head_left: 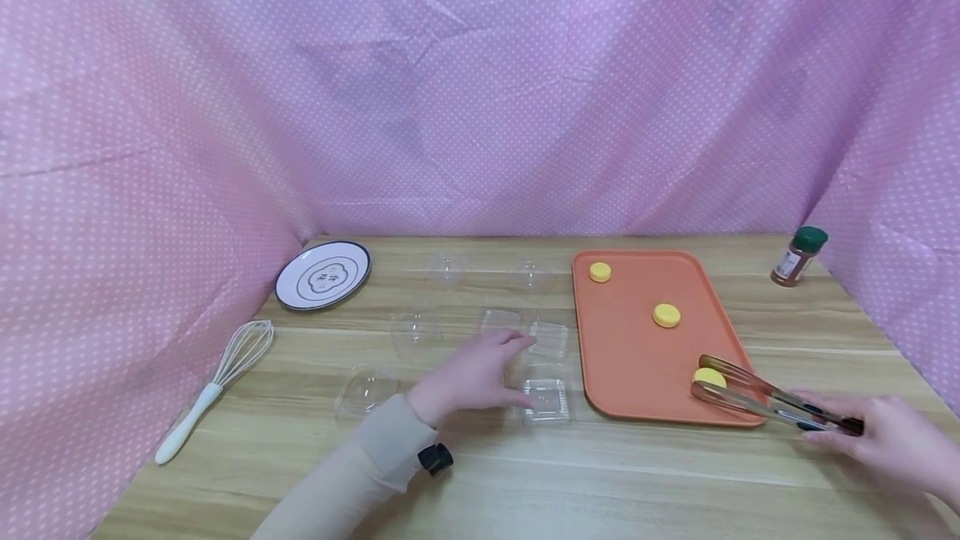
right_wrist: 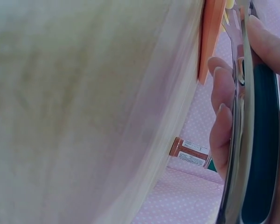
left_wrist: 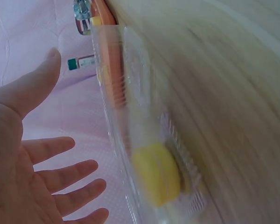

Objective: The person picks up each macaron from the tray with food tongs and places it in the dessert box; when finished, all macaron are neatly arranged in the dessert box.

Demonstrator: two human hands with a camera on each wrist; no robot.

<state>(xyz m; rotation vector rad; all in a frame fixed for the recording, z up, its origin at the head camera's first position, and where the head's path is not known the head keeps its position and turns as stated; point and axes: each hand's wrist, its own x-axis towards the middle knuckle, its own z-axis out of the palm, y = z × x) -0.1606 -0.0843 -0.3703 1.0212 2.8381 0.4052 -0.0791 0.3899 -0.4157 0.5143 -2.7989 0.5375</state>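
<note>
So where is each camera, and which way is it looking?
Head: worn on the head, looking forward and down at the wooden table; both hands show, the left hand by clear plastic boxes, the right hand holding tongs.
Left wrist: looks past the open left palm at a clear box holding a yellow cake.
Right wrist: looks along the tongs; fingers show.
Shared: the orange tray and spice bottle.

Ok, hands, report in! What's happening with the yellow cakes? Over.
Right hand grips tongs, their tips around a yellow cake on the orange tray. Left hand open, beside a clear plastic box. Nothing between tray and box.
</note>
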